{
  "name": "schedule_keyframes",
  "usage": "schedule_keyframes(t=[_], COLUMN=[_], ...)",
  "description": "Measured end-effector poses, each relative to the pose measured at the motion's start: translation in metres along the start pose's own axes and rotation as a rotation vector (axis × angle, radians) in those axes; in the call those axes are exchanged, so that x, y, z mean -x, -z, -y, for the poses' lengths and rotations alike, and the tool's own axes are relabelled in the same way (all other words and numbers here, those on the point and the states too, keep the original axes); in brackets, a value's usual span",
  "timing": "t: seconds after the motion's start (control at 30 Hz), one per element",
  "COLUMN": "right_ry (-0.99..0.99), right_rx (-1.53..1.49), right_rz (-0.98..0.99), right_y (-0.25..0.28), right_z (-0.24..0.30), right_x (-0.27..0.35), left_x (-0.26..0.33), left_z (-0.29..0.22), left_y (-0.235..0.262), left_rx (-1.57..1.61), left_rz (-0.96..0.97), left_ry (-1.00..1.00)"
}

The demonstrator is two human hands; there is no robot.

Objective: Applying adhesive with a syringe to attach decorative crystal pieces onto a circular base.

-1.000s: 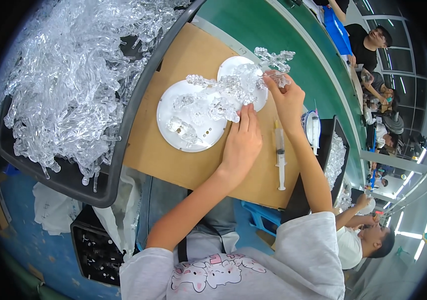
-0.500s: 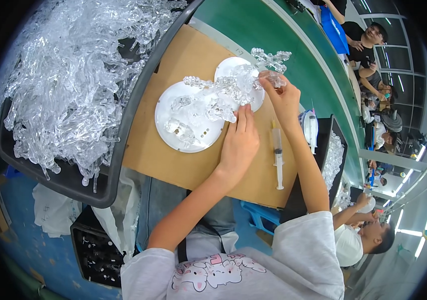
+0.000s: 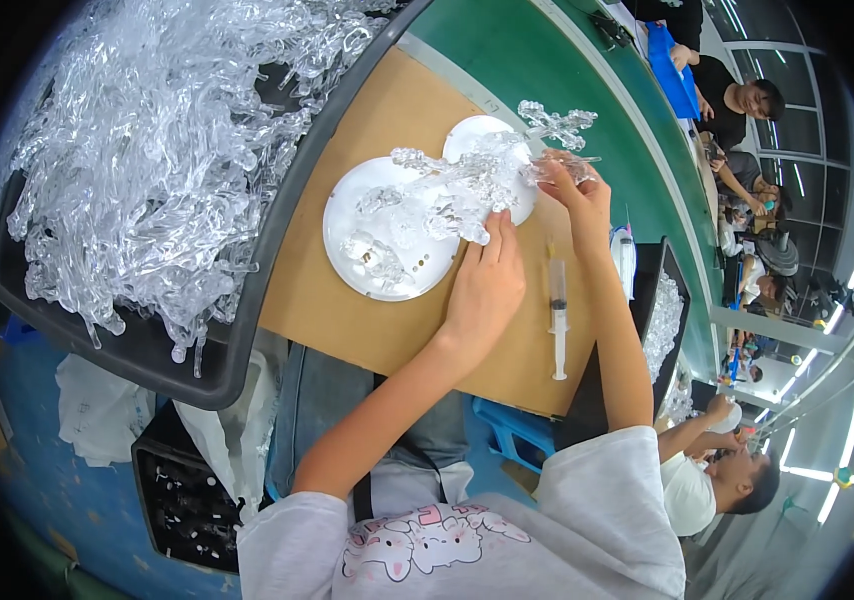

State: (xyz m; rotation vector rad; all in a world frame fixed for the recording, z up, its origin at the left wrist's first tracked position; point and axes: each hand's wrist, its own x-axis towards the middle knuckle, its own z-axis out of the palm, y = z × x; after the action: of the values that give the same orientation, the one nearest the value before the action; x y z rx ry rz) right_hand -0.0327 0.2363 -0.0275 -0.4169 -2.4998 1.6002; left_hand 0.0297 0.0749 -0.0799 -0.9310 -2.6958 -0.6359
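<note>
Closest to the camera is the person's own white shirt (image 3: 507, 540) with a pink cartoon print, cut off at the bottom edge. Both bare forearms run up from there onto a brown board (image 3: 387, 320) lying on the green table (image 3: 567, 90).

The left hand (image 3: 487, 285) lies palm down near the middle of the board, fingers stretched out flat and loose, fingertips touching the clear plastic cluster (image 3: 467, 185). Can't tell if it's pinching anything, since the fingertips blur into the plastic. Just right of that hand, a syringe (image 3: 557, 315) lies on the board near its right edge, touching nothing.

The cluster sits on a large white disc (image 3: 372, 275) and spills over a smaller white disc (image 3: 477, 135) behind it, toward the board's far edge. Honestly it's hard to make out single pieces; it's one glassy tangle.

The right hand (image 3: 577, 190) is at the far right corner of the board, fingers closed around a clear branch-like piece (image 3: 557, 125) at the cluster's far end. Whether that piece is joined to the rest, I can't say.

On the left, a dark tray (image 3: 247, 290) is heaped with clear plastic parts (image 3: 157, 150); its far end is cut off by the picture's rim. Far right, other people (image 3: 737, 100) sit along the table, small and distorted.
</note>
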Motion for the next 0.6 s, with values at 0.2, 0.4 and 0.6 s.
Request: schedule_keyframes(t=[0.2, 0.4, 0.6], right_ry=[-0.056, 0.094, 0.177], right_rx=[-0.031, 0.102, 0.449], right_rz=[-0.018, -0.044, -0.163], right_y=[0.0, -0.006, -0.034], right_z=[0.004, 0.001, 0.014], right_x=[-0.002, -0.004, 0.013], left_x=[0.0, -0.002, 0.003], left_z=[0.0, -0.002, 0.002], left_y=[0.002, 0.0, 0.0], left_rx=[-0.038, -0.039, 0.045], left_rz=[0.019, 0.037, 0.009], left_ry=[-0.009, -0.017, -0.002])
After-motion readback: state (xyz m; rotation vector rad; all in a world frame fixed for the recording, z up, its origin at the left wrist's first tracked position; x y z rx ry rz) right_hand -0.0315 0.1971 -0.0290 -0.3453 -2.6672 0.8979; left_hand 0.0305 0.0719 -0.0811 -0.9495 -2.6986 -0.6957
